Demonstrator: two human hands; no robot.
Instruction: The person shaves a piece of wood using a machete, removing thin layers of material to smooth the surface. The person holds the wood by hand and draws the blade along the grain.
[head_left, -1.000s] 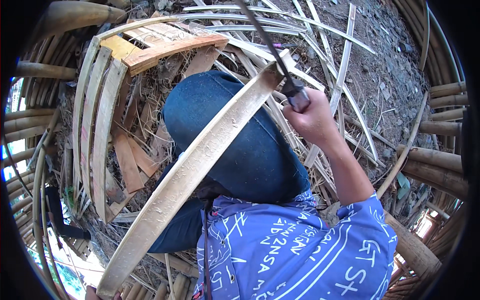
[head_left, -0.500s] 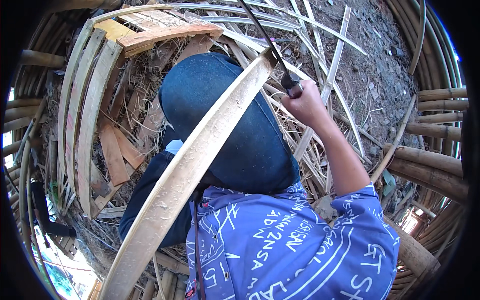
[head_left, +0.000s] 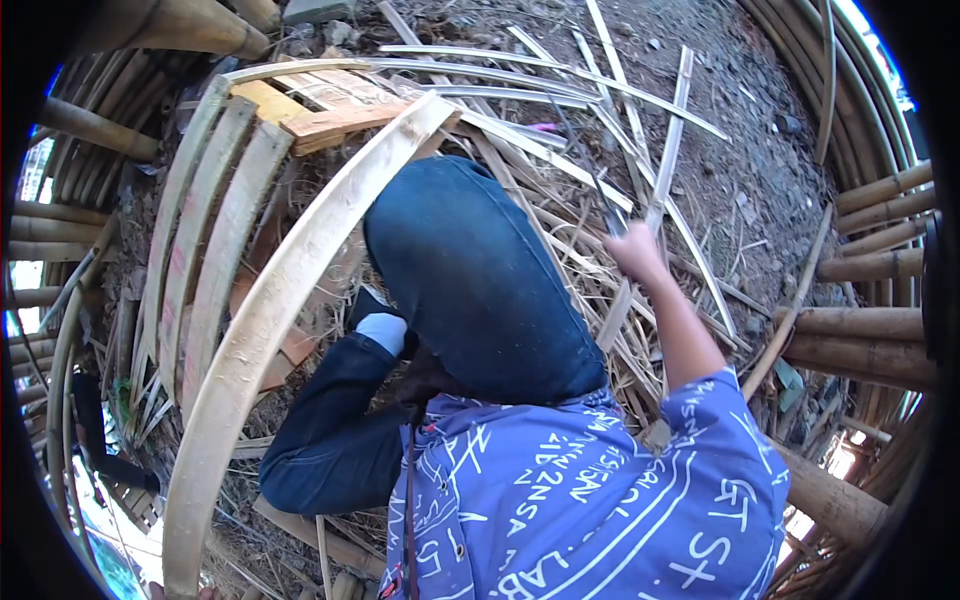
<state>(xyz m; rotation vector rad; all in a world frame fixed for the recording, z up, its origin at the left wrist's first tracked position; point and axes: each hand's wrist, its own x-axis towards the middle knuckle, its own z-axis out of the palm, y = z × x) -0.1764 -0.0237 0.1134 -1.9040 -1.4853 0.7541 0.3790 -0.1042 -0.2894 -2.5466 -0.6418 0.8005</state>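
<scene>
A long, wide split bamboo piece (head_left: 262, 312), pale on its inner face, slants across the left side from the lower edge up to my raised knee. At its lower end, by the picture's edge, a few fingertips of my left hand (head_left: 207, 593) show on either side, closed on it; the rest of that hand is out of view. My right hand (head_left: 637, 252) is out to the right, closed round the handle of a long knife (head_left: 606, 205). Its thin dark blade points up and away, apart from the bamboo piece and over strips on the ground.
Several bamboo strips (head_left: 672, 140) and curly shavings (head_left: 632, 352) litter the ground ahead and right. Left stands a slatted wooden frame (head_left: 225, 240). Bamboo pole walls (head_left: 868, 325) close in both sides. My bent leg (head_left: 470, 280) fills the middle.
The bamboo piece has shifted left, its upper end moving away from the knife. My right hand has come down slightly and right, with the knife still in it.
</scene>
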